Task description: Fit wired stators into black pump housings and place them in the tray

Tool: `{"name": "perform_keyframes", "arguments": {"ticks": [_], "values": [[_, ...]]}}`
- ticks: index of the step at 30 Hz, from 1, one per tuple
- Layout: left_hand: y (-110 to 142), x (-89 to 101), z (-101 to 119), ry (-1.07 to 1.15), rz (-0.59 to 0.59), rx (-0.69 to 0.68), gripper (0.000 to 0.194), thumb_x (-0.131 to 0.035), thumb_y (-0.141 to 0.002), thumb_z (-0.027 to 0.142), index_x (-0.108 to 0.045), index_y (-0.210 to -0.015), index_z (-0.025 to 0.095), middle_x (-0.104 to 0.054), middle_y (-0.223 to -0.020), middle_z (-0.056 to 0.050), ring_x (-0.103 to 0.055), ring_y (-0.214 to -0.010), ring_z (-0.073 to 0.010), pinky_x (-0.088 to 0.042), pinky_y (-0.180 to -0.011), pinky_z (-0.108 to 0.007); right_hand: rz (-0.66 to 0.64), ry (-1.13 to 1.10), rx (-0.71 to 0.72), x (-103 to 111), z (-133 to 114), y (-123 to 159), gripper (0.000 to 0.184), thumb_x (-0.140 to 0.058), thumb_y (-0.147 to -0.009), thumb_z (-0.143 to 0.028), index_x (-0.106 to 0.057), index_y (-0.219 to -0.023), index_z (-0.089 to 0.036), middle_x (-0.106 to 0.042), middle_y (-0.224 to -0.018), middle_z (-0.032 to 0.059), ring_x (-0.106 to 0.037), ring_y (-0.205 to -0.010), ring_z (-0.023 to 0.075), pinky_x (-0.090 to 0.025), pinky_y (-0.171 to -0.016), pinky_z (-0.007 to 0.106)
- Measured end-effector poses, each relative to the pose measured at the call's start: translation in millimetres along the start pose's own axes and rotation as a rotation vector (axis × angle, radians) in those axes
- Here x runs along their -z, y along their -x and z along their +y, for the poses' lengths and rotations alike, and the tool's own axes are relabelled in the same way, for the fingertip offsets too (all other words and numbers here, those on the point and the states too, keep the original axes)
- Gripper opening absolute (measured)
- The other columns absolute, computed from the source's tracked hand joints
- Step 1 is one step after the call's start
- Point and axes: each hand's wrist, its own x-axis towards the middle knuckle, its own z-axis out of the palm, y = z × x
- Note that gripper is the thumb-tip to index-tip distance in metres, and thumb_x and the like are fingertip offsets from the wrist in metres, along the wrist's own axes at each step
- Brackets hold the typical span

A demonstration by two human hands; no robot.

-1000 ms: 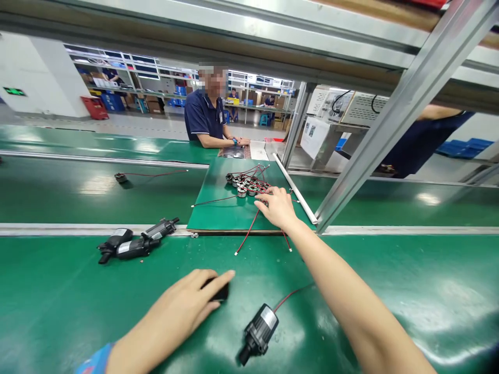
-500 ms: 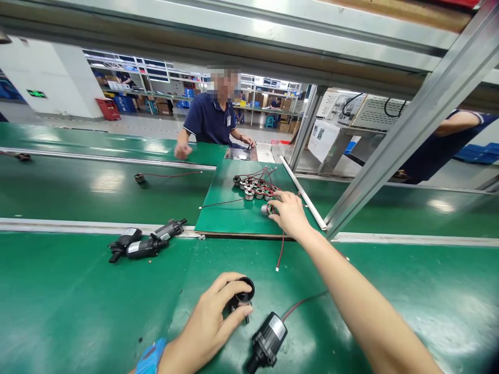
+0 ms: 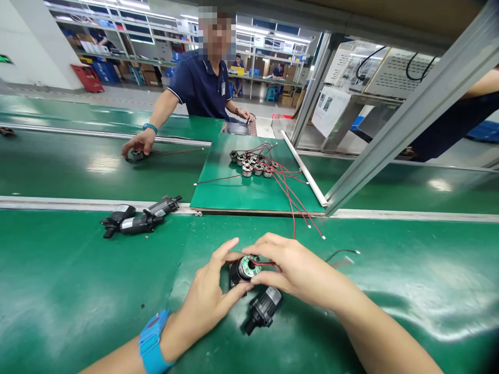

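My left hand [image 3: 212,285], a blue band on its wrist, grips a black pump housing [image 3: 234,274] whose open end faces up. My right hand [image 3: 276,259] pinches a motor stator [image 3: 249,266] with a green ring-shaped circuit board and red wire. The stator sits at the mouth of the housing; how deep it reaches is hidden by my fingers. Just below my hands a black pump [image 3: 263,309] with a pale label lies on the green bench. Farther off, several stators [image 3: 257,165] with red and dark leads are grouped on a green board [image 3: 222,195].
Several black pumps [image 3: 140,221] lie at the left by the bench's pale edge strip. A white tube [image 3: 304,169] runs along the board's right side, beside a slanting metal post [image 3: 390,114]. Across the belt [image 3: 167,179], a co-worker's hand [image 3: 140,143] holds another stator.
My right hand has brought one stator from the board to the housing in my left hand. The co-worker's hand has reached left and taken hold of the stator on the belt.
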Motion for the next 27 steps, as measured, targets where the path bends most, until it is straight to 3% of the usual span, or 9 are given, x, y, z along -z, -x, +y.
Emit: {"name": "perform_keyframes", "arguments": {"ticks": [5, 9, 12, 16, 20, 27], "values": [[3, -2.2, 1, 0.038, -0.006, 0.016, 0.079, -0.07, -0.09, 0.035, -0.022, -0.152, 0.032, -0.072, -0.119, -0.006, -0.071, -0.107, -0.0215, -0.058, -0.096, -0.04, 0.04, 0.199, -0.061, -19, 2, -7, 0.046, -0.074, -0.085, -0.054, -0.068, -0.114, -0.018, -0.068, -0.1, 0.0057, -0.067, -0.089, 0.0198, -0.05, -0.075, 0.028], [3, -2.2, 0, 0.069, -0.024, -0.002, 0.078, -0.068, -0.091, 0.033, -0.02, -0.153, 0.031, -0.071, -0.12, -0.007, -0.071, -0.108, -0.0218, -0.058, -0.097, -0.041, 0.093, 0.374, -0.089, -30, 7, -12, 0.063, -0.065, -0.077, -0.077, -0.067, -0.097, -0.018, -0.066, -0.089, 0.0043, -0.066, -0.077, 0.02, -0.043, -0.063, 0.029], [3, -1.2, -3, 0.06, -0.037, -0.041, 0.077, -0.067, -0.092, 0.039, -0.02, -0.152, 0.03, -0.07, -0.121, -0.008, -0.071, -0.109, -0.0216, -0.059, -0.096, -0.039, 0.119, 0.393, -0.083, -31, 7, -11, 0.071, -0.059, -0.073, -0.085, -0.065, -0.099, -0.019, -0.066, -0.091, 0.0039, -0.066, -0.078, 0.0209, -0.039, -0.06, 0.029], [4, 1.0, -7, -0.021, 0.012, -0.121, 0.058, -0.064, -0.094, 0.042, -0.034, -0.141, 0.027, -0.069, -0.121, -0.01, -0.071, -0.11, -0.0219, -0.06, -0.092, -0.035, 0.094, 0.275, 0.004, -24, 5, -7, 0.062, -0.063, -0.081, -0.074, -0.062, -0.116, -0.024, -0.066, -0.099, 0.0009, -0.066, -0.082, 0.0176, -0.041, -0.063, 0.028], [2, 3.8, -4, -0.052, -0.024, -0.255, 0.027, -0.06, -0.097, 0.027, -0.047, -0.121, 0.028, -0.067, -0.122, -0.007, -0.069, -0.11, -0.0174, -0.059, -0.089, -0.027, 0.049, 0.243, 0.047, -22, 6, -6, 0.04, -0.065, -0.089, -0.061, -0.066, -0.115, -0.03, -0.065, -0.104, -0.0012, -0.064, -0.078, 0.0136, -0.041, -0.066, 0.026], [1, 12.8, 1, -0.182, -0.111, -0.297, 0.025, -0.058, -0.097, 0.021, -0.06, -0.121, 0.029, -0.063, -0.125, -0.005, -0.067, -0.112, -0.0161, -0.057, -0.091, -0.023, 0.011, 0.319, 0.04, -22, 1, -5, 0.039, -0.065, -0.092, -0.055, -0.065, -0.121, -0.03, -0.064, -0.098, 0.0, -0.062, -0.077, 0.015, -0.04, -0.062, 0.027]]}}
